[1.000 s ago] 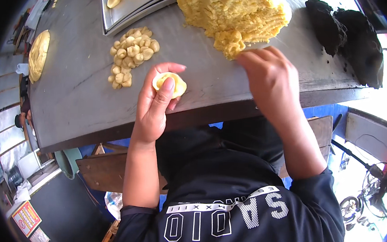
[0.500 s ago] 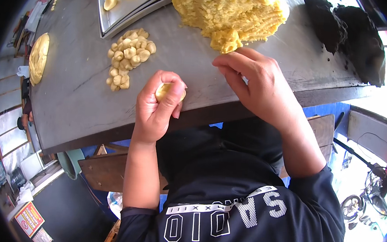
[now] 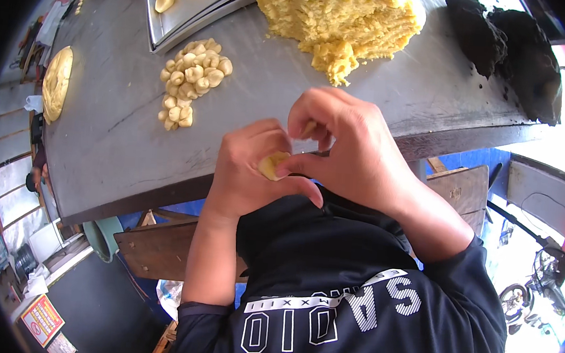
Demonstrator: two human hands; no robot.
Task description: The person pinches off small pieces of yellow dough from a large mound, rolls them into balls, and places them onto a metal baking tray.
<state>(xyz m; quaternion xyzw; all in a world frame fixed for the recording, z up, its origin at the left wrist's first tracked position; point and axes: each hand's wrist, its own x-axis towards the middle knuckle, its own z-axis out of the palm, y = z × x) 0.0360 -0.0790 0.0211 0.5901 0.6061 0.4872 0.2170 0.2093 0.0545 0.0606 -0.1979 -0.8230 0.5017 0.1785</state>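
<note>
Over the near table edge, my left hand point(image 3: 247, 167) is closed round a small piece of pale dough point(image 3: 271, 165) that shows between thumb and fingers. My right hand point(image 3: 348, 138) meets it from the right, its thumb pressing on the dough piece. Curled fingers of that hand hold a small yellowish lump point(image 3: 309, 129), mostly hidden. Beyond my hands rises a large mound of crumbly yellow dough point(image 3: 348, 22), with a loose chunk at its near side. Farther left lies a heap of small pale dough pieces point(image 3: 194, 76).
A metal tray point(image 3: 157, 34) with several pale dough rounds sits at the back left. Black dough-like lumps point(image 3: 524, 63) lie at the right of the grey table point(image 3: 119, 144). Toward the far left is a flat yellow dough slab point(image 3: 57, 84). Wooden chair parts point(image 3: 151, 249) stand below the edge.
My right hand has left the yellow mound and come down and left to my left hand. The left hand has shifted slightly right and turned, bringing the dough piece against the right thumb.
</note>
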